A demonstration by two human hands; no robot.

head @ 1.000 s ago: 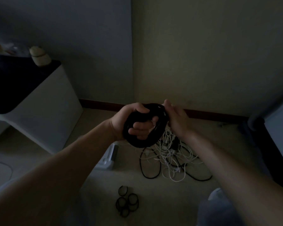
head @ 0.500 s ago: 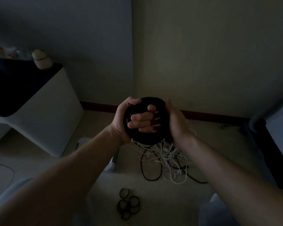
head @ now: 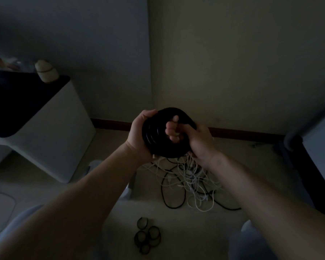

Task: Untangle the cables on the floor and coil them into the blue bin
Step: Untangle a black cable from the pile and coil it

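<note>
I see left hand (head: 138,136) clenched around black cable coil (head: 159,145), fingers (head: 172,132) through its centre; right hand (head: 200,142) grasps its right edge. Coil held above tangled cables (head: 192,182) on floor (head: 180,233) by far wall (head: 233,72).

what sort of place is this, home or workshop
Likely a dim room corner in a home: two plain walls meeting above a dark baseboard, a white cabinet with a dark top, and tangled cables on the floor.
</note>
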